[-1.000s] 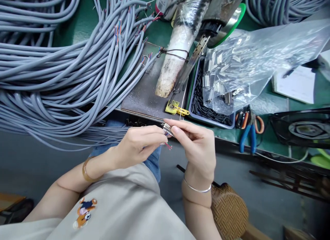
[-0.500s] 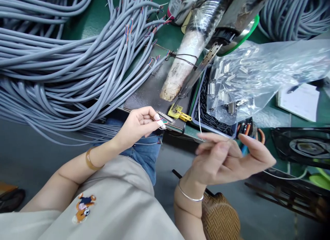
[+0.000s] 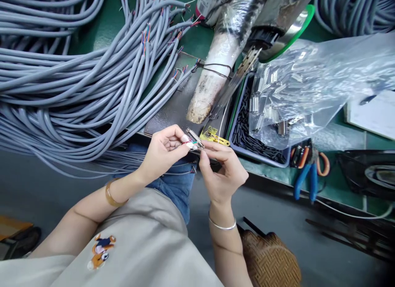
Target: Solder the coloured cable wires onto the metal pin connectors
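Note:
My left hand is closed in a pinch, with thin coloured wires at its fingertips, by a small metal multi-pin connector. White wraps cover the tips of its thumb and finger. My right hand is closed too, thumb and forefinger pinched at the connector's right end. A thin white strand runs down to behind the right forefinger; whether that hand holds it, I cannot see. Just beyond the fingers lies a yellow clip-like tool beside a yellow sponge.
Bundled grey cables with stripped ends cover the left. A white-wrapped tube and a metal-tipped holder jut over the bench. Right are a tray of small black parts, a plastic bag of connectors and blue-handled pliers.
My right hand has moved left from beside the tray to the connector, and its spread fingers have closed into a pinch. The white strand has shifted left. My left hand has stayed nearly still.

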Motion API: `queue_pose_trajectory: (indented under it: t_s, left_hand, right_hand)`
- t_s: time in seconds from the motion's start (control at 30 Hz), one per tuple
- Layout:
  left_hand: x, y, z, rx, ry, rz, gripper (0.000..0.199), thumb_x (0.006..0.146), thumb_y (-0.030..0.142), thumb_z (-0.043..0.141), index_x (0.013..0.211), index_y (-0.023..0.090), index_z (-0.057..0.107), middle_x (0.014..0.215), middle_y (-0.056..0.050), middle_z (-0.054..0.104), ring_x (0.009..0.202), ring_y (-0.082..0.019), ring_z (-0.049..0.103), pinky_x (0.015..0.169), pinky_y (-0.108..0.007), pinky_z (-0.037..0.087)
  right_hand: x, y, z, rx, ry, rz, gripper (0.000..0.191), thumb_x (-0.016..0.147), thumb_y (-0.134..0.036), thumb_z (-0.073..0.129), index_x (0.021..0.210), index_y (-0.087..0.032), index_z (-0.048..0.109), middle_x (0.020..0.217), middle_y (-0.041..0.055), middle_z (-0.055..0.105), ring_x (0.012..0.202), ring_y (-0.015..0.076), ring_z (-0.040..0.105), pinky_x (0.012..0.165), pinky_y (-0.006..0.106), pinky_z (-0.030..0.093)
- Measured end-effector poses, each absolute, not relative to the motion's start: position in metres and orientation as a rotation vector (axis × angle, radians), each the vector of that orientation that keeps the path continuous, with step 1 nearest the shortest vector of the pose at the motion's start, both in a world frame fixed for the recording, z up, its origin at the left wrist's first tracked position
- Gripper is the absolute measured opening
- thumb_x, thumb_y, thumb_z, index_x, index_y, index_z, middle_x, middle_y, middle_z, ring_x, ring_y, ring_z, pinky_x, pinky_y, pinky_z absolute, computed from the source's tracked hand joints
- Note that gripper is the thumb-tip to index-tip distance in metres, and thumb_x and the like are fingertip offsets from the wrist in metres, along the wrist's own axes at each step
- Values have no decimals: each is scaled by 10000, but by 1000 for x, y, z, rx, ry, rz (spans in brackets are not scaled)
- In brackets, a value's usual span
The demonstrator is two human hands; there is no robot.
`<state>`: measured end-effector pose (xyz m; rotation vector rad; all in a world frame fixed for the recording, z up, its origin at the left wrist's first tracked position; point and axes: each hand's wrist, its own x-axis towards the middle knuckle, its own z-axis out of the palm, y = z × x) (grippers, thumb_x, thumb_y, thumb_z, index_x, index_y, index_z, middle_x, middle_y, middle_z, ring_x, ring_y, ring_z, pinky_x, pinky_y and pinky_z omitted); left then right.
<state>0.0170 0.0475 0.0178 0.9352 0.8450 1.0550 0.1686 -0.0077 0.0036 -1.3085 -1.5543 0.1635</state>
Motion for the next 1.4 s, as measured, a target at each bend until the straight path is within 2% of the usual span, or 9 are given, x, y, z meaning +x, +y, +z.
queue_pose_trajectory:
  t_s: [0.3, 0.5, 0.7, 1.4]
  left_hand:
    - [28, 51, 22, 1049, 949, 1138, 146, 675, 119, 689, 708, 174, 557, 702, 30, 619, 618, -63, 593, 606, -162, 495]
    - [32, 54, 24, 1096, 957, 1144, 147, 692, 125, 684, 720, 175, 548, 705, 33, 603, 592, -54, 575, 578, -156, 468]
    - [34, 54, 25, 1096, 945, 1163, 149, 709, 119, 687, 737, 173, 550, 721, 24, 601, 627, -66, 600, 606, -159, 497]
    - [34, 57, 29, 1117, 935, 1157, 152, 707, 117, 709, 727, 177, 571, 718, 25, 611, 614, -64, 584, 572, -153, 487]
  right_hand:
    - [171, 0, 3, -1309, -1514, 128, 179, 866, -76, 712, 918, -231, 640, 1035, 25, 801, 935, 168, 779, 846, 330, 643]
    - [174, 5, 6, -1330, -1537, 82, 163, 877, -96, 716, 930, -234, 647, 1019, 18, 802, 916, 167, 781, 817, 325, 642]
    - [175, 6, 8, -1327, -1518, 92, 179, 862, -78, 727, 928, -230, 659, 1022, 10, 804, 910, 160, 781, 825, 316, 641]
    - [174, 9, 18, -1348, -1563, 7, 184, 839, -84, 757, 905, -236, 676, 984, -8, 802, 874, 156, 775, 778, 296, 632]
